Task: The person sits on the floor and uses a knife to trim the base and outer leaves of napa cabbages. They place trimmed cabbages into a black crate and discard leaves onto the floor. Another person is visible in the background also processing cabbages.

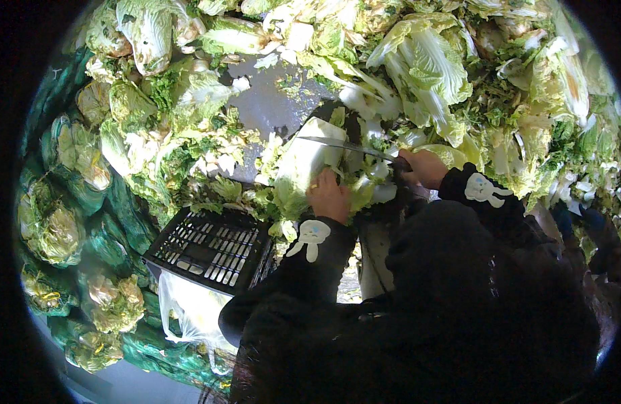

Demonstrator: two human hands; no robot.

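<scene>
A pale napa cabbage [305, 151] lies in front of me, its white stem end pointing away. My left hand [330, 196] grips it near the leafy end, fingers curled on its upper side. In my right hand [425, 167] is the handle of a long knife [348, 145]. The blade reaches left across the upper part of the cabbage; whether it has cut in cannot be told. Loose trimmed leaves surround both hands.
Cabbage heads and leaf scraps [517, 116] are heaped around a grey surface [272, 103]. At the left, green mesh sacks [106, 242] hold more cabbages. A black slatted plastic crate [199, 252] and a white plastic bag [189, 305] are beside my left arm.
</scene>
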